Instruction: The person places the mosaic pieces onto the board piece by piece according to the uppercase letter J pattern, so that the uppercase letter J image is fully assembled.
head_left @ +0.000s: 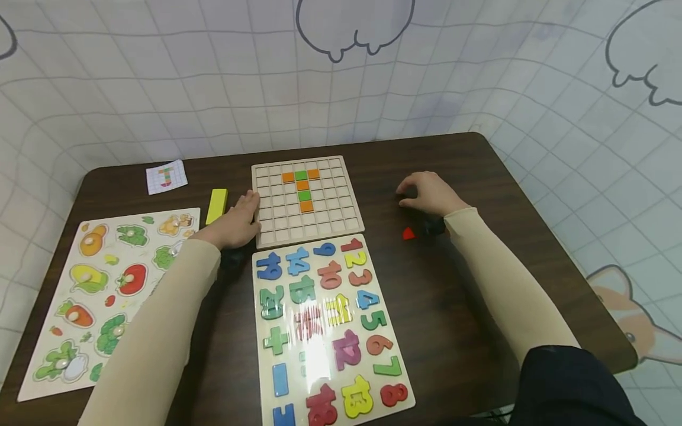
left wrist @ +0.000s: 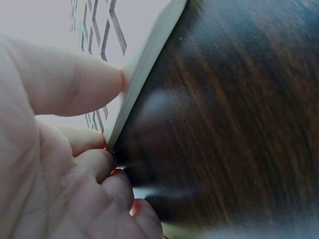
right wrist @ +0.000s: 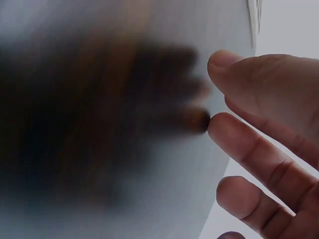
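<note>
A pale wooden grid board [head_left: 335, 207] lies at the back middle of the table, with orange and green square tiles [head_left: 303, 185] in a T shape on it. At its left edge, my left hand [head_left: 234, 223] touches the board's side; the left wrist view shows the thumb and fingertips against the board edge [left wrist: 134, 82]. My right hand [head_left: 433, 194] is low over the table right of the board, fingers loosely bent, with nothing between them. Thumb and fingers stand apart in the right wrist view. A small red triangle piece [head_left: 408, 234] lies just below this hand.
Below the grid board is a number puzzle board [head_left: 325, 319]. The vegetable puzzle board [head_left: 128, 248] lies at left, partly behind the left forearm. A yellow block [head_left: 216, 205] is beside the left hand. A card with a coloured T [head_left: 166, 176] lies at the back left.
</note>
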Tool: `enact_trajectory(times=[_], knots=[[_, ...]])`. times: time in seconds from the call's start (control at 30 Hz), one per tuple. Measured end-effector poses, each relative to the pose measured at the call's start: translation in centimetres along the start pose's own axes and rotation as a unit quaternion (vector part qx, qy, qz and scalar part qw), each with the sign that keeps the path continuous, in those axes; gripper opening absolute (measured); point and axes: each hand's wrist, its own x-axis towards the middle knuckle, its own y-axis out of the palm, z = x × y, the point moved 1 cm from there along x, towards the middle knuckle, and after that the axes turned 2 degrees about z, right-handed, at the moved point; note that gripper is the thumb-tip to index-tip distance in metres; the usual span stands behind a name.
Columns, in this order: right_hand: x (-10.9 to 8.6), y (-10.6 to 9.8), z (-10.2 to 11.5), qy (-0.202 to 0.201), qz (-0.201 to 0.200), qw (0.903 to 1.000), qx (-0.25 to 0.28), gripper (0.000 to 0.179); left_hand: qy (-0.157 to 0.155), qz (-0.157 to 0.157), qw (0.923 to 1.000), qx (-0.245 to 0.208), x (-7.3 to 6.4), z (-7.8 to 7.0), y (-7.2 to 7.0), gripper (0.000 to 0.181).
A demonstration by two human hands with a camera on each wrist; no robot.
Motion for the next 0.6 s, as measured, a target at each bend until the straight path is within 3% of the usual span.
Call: enact_trajectory(times=[0.3, 0.6], knots=[[-3.3, -1.5, -4.1, 0.033, -0.002, 0.9994, 0.007, 0.032, 0.001, 0.000, 1.0000, 0.000, -0.1, 0.1, -0.1, 0.077], [-6.0, -2.3, -6.3, 0.076, -0.004, 0.9971, 0.011, 0.034, -0.003, 0.000, 1.0000, -0.002, 0.2, 0.0, 0.1, 0.078]])
